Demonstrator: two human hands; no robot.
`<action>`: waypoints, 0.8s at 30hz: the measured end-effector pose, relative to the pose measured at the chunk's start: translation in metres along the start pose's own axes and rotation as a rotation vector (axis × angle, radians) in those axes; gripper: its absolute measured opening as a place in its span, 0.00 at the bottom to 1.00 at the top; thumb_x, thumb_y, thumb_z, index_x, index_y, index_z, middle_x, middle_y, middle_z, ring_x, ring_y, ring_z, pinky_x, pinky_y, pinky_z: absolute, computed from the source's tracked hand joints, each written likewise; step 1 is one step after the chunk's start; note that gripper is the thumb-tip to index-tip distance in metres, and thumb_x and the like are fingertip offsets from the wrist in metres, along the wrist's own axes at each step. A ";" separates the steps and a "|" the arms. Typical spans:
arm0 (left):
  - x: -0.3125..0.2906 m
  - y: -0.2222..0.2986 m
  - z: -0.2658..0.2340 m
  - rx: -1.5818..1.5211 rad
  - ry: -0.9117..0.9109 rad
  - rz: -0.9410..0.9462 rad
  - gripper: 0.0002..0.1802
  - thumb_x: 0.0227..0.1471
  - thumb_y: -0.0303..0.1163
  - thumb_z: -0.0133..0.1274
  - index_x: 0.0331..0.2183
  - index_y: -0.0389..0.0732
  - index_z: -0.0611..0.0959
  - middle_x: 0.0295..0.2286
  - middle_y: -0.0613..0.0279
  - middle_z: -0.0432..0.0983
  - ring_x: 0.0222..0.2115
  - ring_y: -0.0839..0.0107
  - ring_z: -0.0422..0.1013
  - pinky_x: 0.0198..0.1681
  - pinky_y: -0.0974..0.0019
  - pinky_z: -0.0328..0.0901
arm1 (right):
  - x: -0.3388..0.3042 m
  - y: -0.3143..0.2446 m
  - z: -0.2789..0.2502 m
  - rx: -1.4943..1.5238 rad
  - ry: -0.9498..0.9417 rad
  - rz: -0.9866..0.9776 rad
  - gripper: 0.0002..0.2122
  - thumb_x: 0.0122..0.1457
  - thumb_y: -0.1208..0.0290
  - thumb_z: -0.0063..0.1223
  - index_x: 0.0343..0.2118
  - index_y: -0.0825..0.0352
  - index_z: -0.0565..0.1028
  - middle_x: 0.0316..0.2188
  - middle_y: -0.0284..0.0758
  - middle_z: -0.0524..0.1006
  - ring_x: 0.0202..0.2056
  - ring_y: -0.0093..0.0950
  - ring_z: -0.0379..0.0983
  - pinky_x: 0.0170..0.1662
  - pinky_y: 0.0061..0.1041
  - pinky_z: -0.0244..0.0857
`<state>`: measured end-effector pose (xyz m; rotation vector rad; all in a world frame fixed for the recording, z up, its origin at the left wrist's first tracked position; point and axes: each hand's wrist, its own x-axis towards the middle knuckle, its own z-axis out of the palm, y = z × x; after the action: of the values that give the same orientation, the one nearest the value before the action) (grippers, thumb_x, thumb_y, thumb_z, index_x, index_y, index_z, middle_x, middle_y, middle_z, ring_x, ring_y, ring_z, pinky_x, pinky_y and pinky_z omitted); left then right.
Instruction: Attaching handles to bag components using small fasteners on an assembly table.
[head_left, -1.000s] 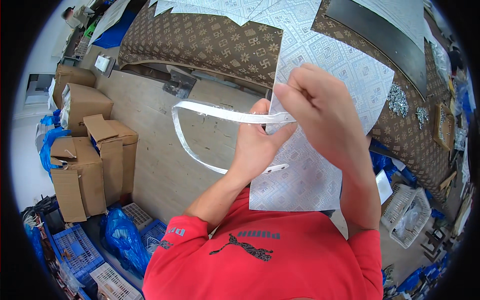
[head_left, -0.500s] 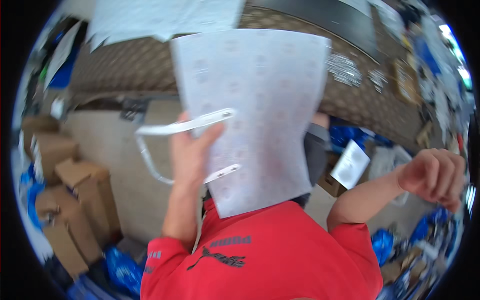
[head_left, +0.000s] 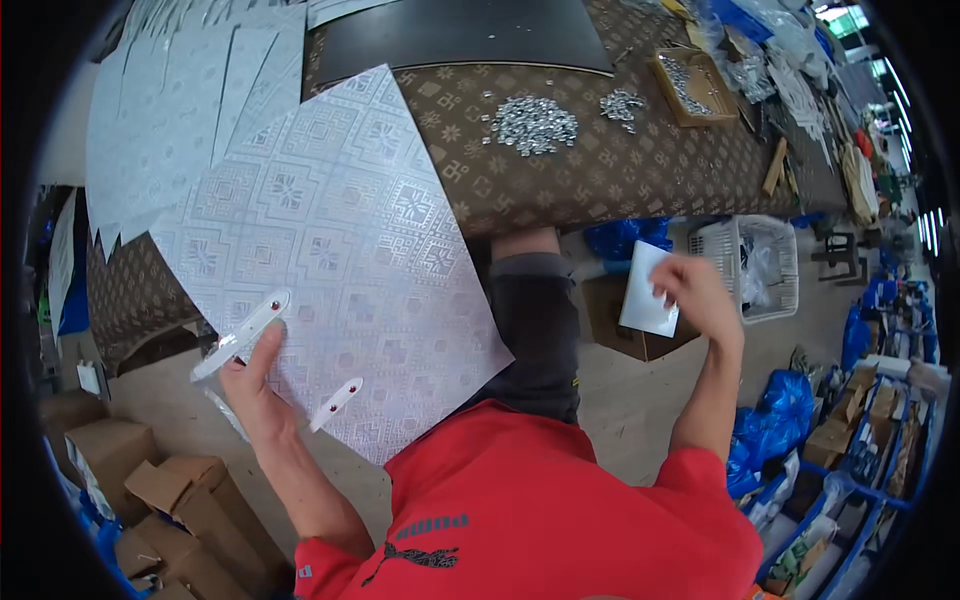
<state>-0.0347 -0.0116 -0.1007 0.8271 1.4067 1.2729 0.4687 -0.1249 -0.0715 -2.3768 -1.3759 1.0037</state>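
Nearest is the person's red shirt (head_left: 560,510); dark lettering and a leaping-animal figure cross its chest, with a small mark on the sleeve. Beyond it, the left hand (head_left: 262,398) pinches a white strap (head_left: 247,334) at the side of the silvery patterned sheet (head_left: 330,200), thumb on top, other fingers mostly hidden. Red dots mark the strap's ends. The sheet tilts from the shirt up over the table (head_left: 590,185). The right hand (head_left: 700,297) is half curled by a white panel (head_left: 645,310) above a cardboard box (head_left: 610,325); whether it grips the panel cannot be told.

Held at one side, the sheet could crease or swing if the left wrist turned. Swept rightward, it might scatter the larger pile of shiny pieces (head_left: 535,127); dragged left, it could disturb the stacked sheets (head_left: 150,130). No writing is readable on the sheet or strap.
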 end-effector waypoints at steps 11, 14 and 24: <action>-0.007 0.013 -0.005 -0.178 -0.111 -0.108 0.29 0.49 0.21 0.64 0.54 0.31 0.78 0.47 0.52 0.80 0.47 0.63 0.77 0.54 0.60 0.69 | 0.145 -0.104 0.024 0.077 0.538 -0.655 0.07 0.61 0.73 0.60 0.40 0.69 0.80 0.30 0.36 0.80 0.34 0.28 0.77 0.40 0.29 0.69; -0.016 0.013 -0.012 -0.168 -0.059 -0.113 0.29 0.49 0.20 0.63 0.54 0.31 0.78 0.47 0.53 0.80 0.47 0.63 0.77 0.54 0.59 0.70 | 0.151 -0.111 0.034 -0.005 0.523 -0.653 0.07 0.60 0.73 0.60 0.40 0.68 0.80 0.31 0.39 0.80 0.36 0.31 0.78 0.42 0.30 0.70; -0.010 0.008 0.010 -0.174 -0.109 -0.159 0.26 0.49 0.19 0.65 0.51 0.32 0.79 0.43 0.57 0.82 0.43 0.68 0.78 0.52 0.63 0.71 | 0.153 -0.093 0.012 0.227 0.452 -0.531 0.07 0.65 0.72 0.60 0.41 0.70 0.82 0.32 0.28 0.81 0.32 0.16 0.72 0.39 0.18 0.68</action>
<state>-0.0234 -0.0163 -0.0893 0.6436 1.2314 1.1906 0.4475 0.0509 -0.1034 -1.7755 -1.4910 0.4178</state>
